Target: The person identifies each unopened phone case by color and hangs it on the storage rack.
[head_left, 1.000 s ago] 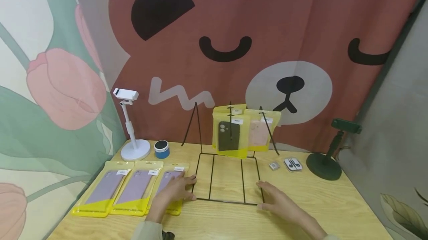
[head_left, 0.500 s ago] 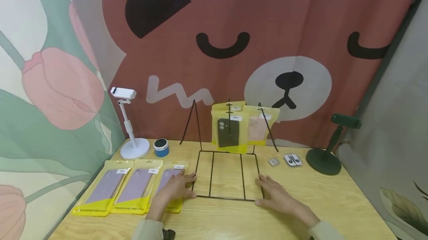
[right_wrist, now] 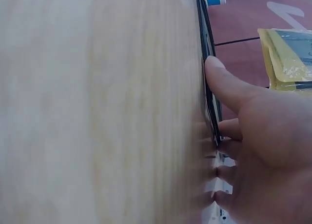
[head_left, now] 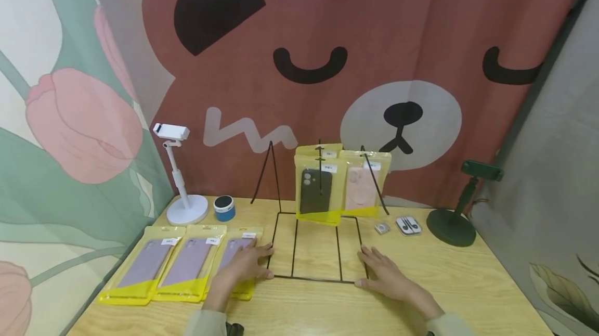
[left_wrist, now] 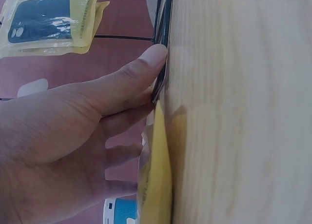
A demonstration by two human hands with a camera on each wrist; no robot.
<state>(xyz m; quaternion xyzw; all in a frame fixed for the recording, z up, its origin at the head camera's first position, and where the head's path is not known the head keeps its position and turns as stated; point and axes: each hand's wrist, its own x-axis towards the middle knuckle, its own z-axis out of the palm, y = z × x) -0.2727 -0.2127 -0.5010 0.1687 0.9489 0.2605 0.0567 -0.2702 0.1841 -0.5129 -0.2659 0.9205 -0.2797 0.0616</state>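
Note:
A black wire display rack [head_left: 313, 279] stands on the wooden table, its base flat. From its middle prong hangs a yellow-edged bag with a black phone case [head_left: 315, 190], another bag behind it. A bag with a pink phone case [head_left: 360, 188] hangs on the right prong. My left hand [head_left: 242, 267] touches the base's front left corner, fingers spread, partly over the nearest bagged purple phone case [head_left: 232, 250]. In the left wrist view the thumb rests against the wire. At the front right corner, my right hand [head_left: 386, 275] touches the base with thumb and extended fingers.
Two more bagged purple phone cases [head_left: 145, 264] lie at the left. Behind them are a white phone stand [head_left: 187, 211] and a small blue speaker [head_left: 224, 209]. Boxed earphones [head_left: 408, 225], a small silver square item [head_left: 381, 228] and a green phone stand [head_left: 451, 227] are right of the rack.
My right hand has moved in slightly and now touches the rack's corner. The hanging bags have swung a little. The left hand stays at its corner.

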